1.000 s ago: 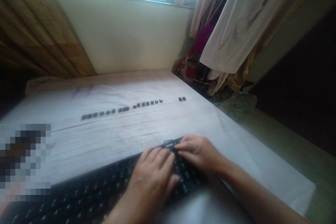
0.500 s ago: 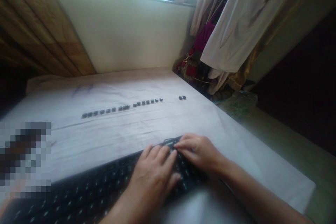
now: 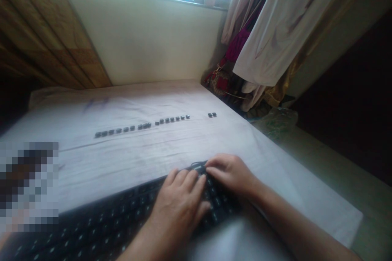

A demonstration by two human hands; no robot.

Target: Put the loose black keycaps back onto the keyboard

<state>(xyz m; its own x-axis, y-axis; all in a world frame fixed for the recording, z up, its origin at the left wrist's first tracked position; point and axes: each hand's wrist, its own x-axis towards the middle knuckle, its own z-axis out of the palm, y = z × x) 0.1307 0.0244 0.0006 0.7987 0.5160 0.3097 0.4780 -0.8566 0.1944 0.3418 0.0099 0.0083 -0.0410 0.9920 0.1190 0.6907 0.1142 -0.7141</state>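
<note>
A black keyboard point(image 3: 101, 222) lies at an angle across the lower part of the view, its keys bearing pale markings. My left hand point(image 3: 182, 200) rests on its right half, back of the hand up, fingers stretched out and slightly apart. At the keyboard's upper right corner is my right hand point(image 3: 229, 173), with thumb and fingertips brought together in a pinch over the keys. Whatever those fingertips hold is too small or hidden to make out. Farther back, small black keycaps point(image 3: 125, 129) form a long row on the white cloth, and two more keycaps point(image 3: 212, 114) sit apart to the right.
The white cloth point(image 3: 147, 102) covers a flat surface that drops off at the right edge. Clothes point(image 3: 269, 32) hang at the upper right beside a wall and window. A brown curtain point(image 3: 45, 28) hangs at the left. A pixelated patch hides the left edge.
My right hand's fingers have drawn closer together at the keyboard's corner, the wrist shifting slightly. My left hand stays where it was, and the keycap row looks the same.
</note>
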